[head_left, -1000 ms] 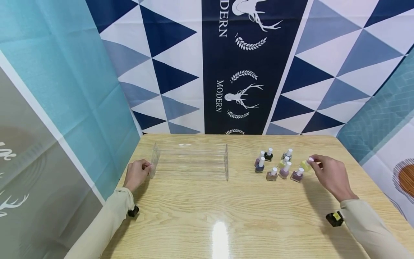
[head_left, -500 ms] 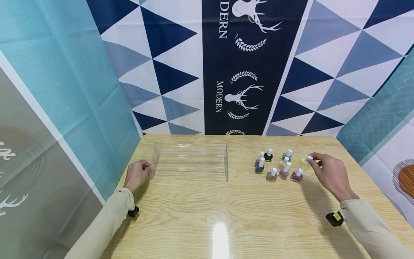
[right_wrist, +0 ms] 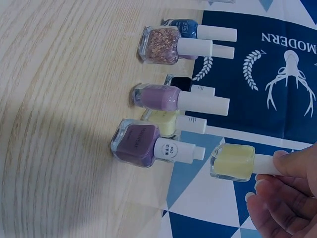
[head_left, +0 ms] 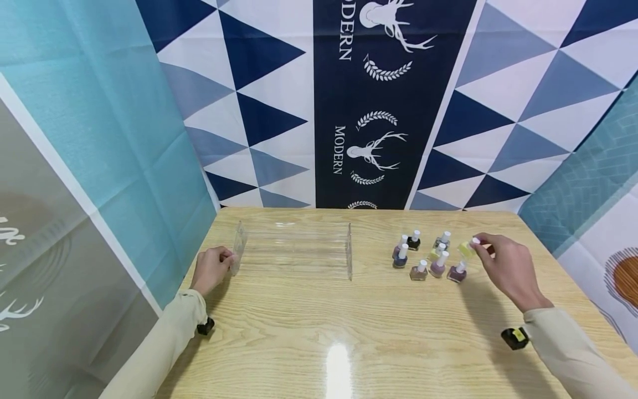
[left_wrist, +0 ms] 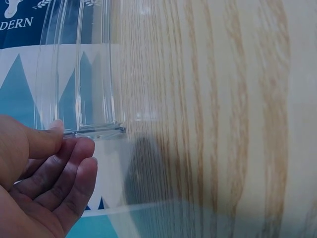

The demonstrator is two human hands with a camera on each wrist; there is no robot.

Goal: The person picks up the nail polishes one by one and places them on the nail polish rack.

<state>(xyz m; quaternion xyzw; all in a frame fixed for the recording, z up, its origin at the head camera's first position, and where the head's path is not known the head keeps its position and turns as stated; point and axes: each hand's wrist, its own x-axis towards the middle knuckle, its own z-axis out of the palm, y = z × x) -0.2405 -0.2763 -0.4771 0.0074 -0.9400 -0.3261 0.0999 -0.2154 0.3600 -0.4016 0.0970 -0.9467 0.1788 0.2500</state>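
My right hand [head_left: 508, 269] pinches the white cap of a pale yellow nail polish bottle [right_wrist: 233, 161], holding it tilted above the table beside the other bottles. My left hand [head_left: 213, 269] grips the left end panel of a clear acrylic rack [head_left: 294, 252]; in the left wrist view thumb and fingertips close on the panel's edge [left_wrist: 94, 131]. To the left of my right hand stand several more nail polish bottles with white caps: a dark purple one [right_wrist: 136, 144], a lilac one [right_wrist: 158, 97], a glittery one [right_wrist: 162, 45], a blue one [head_left: 400, 259] and a black one [head_left: 413, 242].
A second pale yellow bottle [right_wrist: 164, 122] stands among the group. The wooden table [head_left: 279, 332] ends at a patterned cloth backdrop [head_left: 364, 111], with a blue cloth [head_left: 149, 138] along the left side.
My right hand has lifted the pale yellow bottle a little and moved it slightly left, tilting it more. My left hand stays at the rack's end panel.
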